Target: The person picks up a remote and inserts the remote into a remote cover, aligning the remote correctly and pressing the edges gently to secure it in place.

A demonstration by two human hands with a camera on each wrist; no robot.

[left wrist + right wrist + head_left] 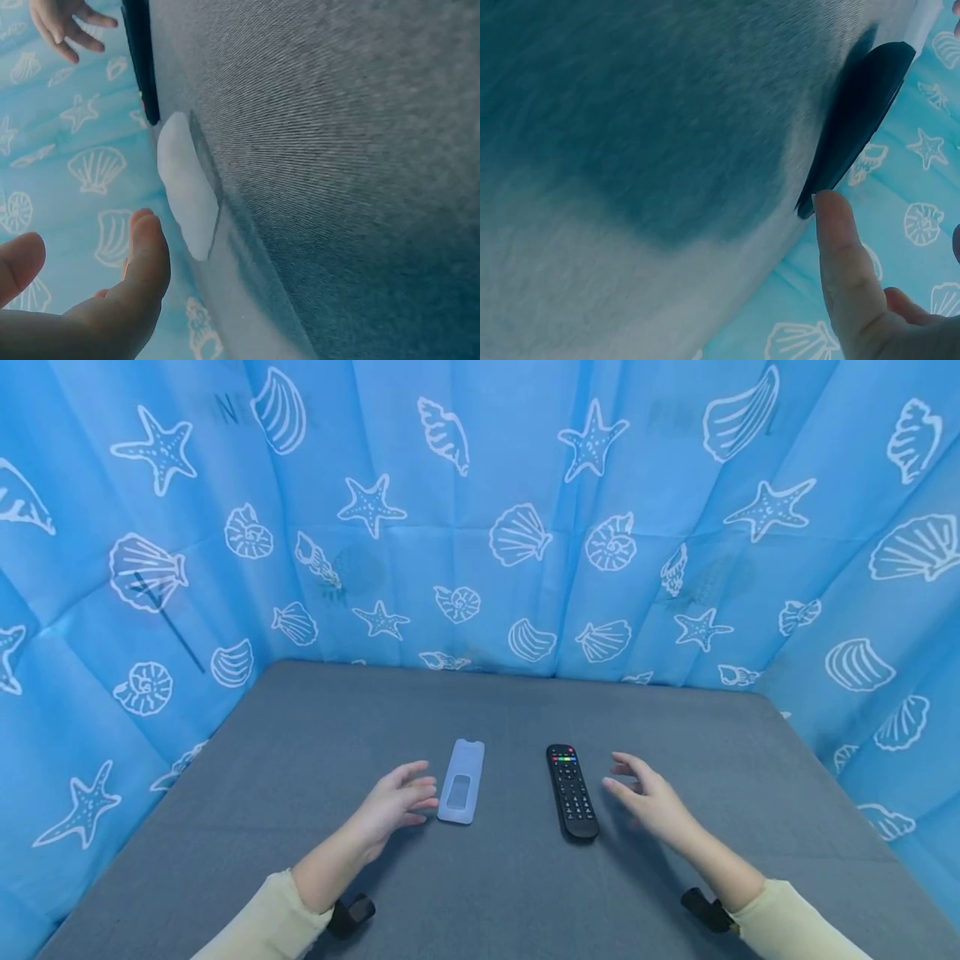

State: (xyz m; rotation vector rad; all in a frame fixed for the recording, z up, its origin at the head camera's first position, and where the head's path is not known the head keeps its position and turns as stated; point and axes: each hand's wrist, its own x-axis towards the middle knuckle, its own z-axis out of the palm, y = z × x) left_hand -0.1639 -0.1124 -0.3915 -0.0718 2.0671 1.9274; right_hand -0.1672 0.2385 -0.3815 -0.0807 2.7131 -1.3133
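A black remote control with rows of buttons lies face up on the grey table. To its left lies a flat, pale translucent sleeve-like piece with a rounded rectangular window in its lower half; it could be a remote cover. My left hand hovers just left of the pale piece, fingers loosely bent and holding nothing. On the other side, my right hand is held just right of the remote, thumb and fingers apart, with nothing between them. The right wrist view shows a finger near the dark remote.
The grey cloth-covered table reaches back to a blue curtain printed with white shells and starfish, which also hangs along both sides. A black wrist device sits under the left forearm, another under the right.
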